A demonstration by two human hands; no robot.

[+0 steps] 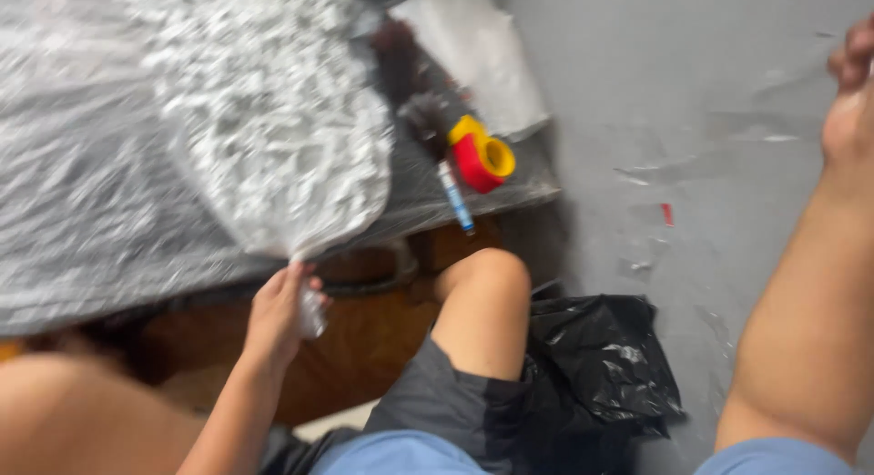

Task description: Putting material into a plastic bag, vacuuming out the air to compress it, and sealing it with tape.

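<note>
The left hand [278, 311] is closed around the gathered neck of a clear plastic bag [273, 120], fingers curled tight about the twisted film just under the table's edge. The bag swells upward from that pinch into a rounded, crinkled pouch, its skin shiny and creased, and it seems packed with small pale lumps, though blur keeps me from telling what they are. It lies over a wide sheet of the same wrinkled clear film [73, 193] that covers the table [519, 188]; the bag's neck hangs off the near edge into the hand.

Just beside the bag, to its right on the table, sits a tape holder [481, 156], red with a yellow ring, smooth and hard. A slim blue and white pen [454, 197] lies against its near side, pointing toward the edge. A dark fuzzy clump [410, 74] sits behind them, too smeared to identify, and a white sheet [478, 51] lies beyond that.

The right hand [851, 92] is raised at the far right of the view, cut by the frame; I cannot tell whether it is open or closed.

Below, a bare knee [482, 284] juts out from dark grey shorts [446, 402], and a crumpled glossy black bag [601, 357] rests on the smooth grey floor [692, 120] next to it.
</note>
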